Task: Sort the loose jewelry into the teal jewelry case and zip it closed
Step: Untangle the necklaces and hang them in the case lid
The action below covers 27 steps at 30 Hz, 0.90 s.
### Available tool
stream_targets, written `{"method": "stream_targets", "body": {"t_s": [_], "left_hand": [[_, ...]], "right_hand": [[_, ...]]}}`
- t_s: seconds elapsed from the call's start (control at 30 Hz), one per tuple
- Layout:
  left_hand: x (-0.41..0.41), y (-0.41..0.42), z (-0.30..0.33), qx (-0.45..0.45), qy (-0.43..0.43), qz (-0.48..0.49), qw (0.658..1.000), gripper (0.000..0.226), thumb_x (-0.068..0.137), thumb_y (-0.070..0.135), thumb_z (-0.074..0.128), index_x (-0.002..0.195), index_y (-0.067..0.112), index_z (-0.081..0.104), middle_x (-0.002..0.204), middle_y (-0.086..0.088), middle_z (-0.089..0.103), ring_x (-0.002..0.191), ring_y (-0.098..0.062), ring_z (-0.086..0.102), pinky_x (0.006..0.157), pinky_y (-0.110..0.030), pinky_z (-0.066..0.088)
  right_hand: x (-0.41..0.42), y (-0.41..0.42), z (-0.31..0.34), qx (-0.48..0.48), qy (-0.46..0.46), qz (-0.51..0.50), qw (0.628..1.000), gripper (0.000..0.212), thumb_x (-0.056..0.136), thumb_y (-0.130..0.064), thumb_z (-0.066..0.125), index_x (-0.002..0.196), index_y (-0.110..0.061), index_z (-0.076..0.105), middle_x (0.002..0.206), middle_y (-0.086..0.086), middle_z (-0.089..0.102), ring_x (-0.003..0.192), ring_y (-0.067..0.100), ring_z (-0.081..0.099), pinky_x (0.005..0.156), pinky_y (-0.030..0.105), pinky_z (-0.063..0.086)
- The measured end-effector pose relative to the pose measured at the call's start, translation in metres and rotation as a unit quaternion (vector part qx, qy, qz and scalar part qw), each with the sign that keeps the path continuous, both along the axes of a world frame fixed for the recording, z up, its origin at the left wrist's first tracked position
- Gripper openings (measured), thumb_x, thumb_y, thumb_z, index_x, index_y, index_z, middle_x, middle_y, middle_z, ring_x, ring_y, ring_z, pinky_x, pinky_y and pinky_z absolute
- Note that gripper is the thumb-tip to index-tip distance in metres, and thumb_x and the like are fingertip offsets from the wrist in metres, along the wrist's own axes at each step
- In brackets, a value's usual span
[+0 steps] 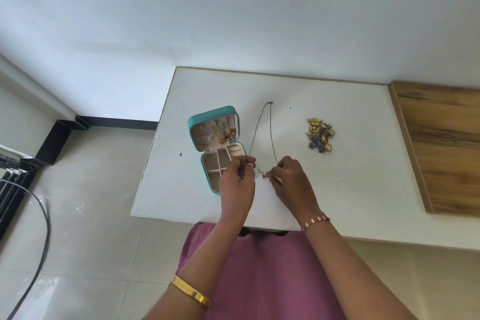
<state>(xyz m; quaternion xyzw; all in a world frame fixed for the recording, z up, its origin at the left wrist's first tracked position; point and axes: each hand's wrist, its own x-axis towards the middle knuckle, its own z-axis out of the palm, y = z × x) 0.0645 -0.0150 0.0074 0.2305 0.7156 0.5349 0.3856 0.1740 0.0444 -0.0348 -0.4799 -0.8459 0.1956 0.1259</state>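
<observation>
Left hand: I have its fingertips curled in a pinch on the near end of the necklace's left strand, over the case's right edge.
Right hand: thumb and forefinger pinch the pendant end of the same chain.
Necklace: thin chain on the white table, a narrow loop whose long axis runs 12 to 6, clasp at 12, far from my fingers.
Teal case: open, at 9 o'clock from the chain, just beside it; its lid already holds a gold piece.
Key relation: I judge the chain must travel toward 9, and my left hand is the nearer one.
Loose pile: at 3 o'clock, well apart, still unsorted.
</observation>
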Motion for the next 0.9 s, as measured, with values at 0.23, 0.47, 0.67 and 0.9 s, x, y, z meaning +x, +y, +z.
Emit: {"method": "stream_targets", "body": {"t_s": [0.23, 0.47, 0.67, 0.9], "left_hand": [[0.006, 0.003, -0.003, -0.012, -0.007, -0.001, 1.000, 0.026, 0.090, 0.002, 0.048, 0.083, 0.024, 0.060, 0.090, -0.001, 0.067, 0.088, -0.016, 0.062, 0.080, -0.024, 0.047], [0.009, 0.002, -0.002, -0.023, -0.006, -0.021, 1.000, 0.022, 0.090, 0.002, 0.047, 0.087, 0.020, 0.061, 0.088, 0.000, 0.067, 0.087, -0.016, 0.062, 0.083, -0.028, 0.048], [0.009, -0.001, -0.001, -0.069, -0.003, -0.059, 0.996, 0.020, 0.090, 0.006, 0.047, 0.091, 0.017, 0.064, 0.081, -0.001, 0.063, 0.073, -0.012, 0.056, 0.075, -0.028, 0.046], [0.011, 0.000, 0.009, -0.089, -0.013, -0.072, 0.993, 0.017, 0.089, 0.008, 0.049, 0.090, 0.018, 0.063, 0.084, -0.006, 0.064, 0.078, -0.018, 0.055, 0.079, -0.034, 0.048]], "right_hand": [[0.015, 0.005, 0.001, -0.019, -0.017, -0.018, 1.000, 0.011, 0.082, -0.007, 0.065, 0.092, -0.002, 0.069, 0.090, 0.014, 0.057, 0.088, 0.027, 0.054, 0.068, 0.031, 0.046], [0.003, 0.000, 0.002, 0.012, -0.066, -0.026, 0.997, 0.009, 0.069, 0.003, 0.073, 0.072, -0.002, 0.065, 0.075, 0.013, 0.059, 0.071, 0.033, 0.059, 0.049, 0.032, 0.046], [-0.003, 0.000, 0.001, -0.034, -0.128, -0.050, 0.990, 0.024, 0.089, -0.004, 0.046, 0.113, -0.002, 0.050, 0.117, 0.015, 0.048, 0.108, 0.030, 0.046, 0.080, 0.034, 0.043], [-0.002, 0.004, 0.004, -0.040, -0.117, -0.043, 0.991, 0.021, 0.090, -0.003, 0.045, 0.110, -0.003, 0.051, 0.114, 0.015, 0.051, 0.103, 0.029, 0.050, 0.079, 0.032, 0.041]]}}
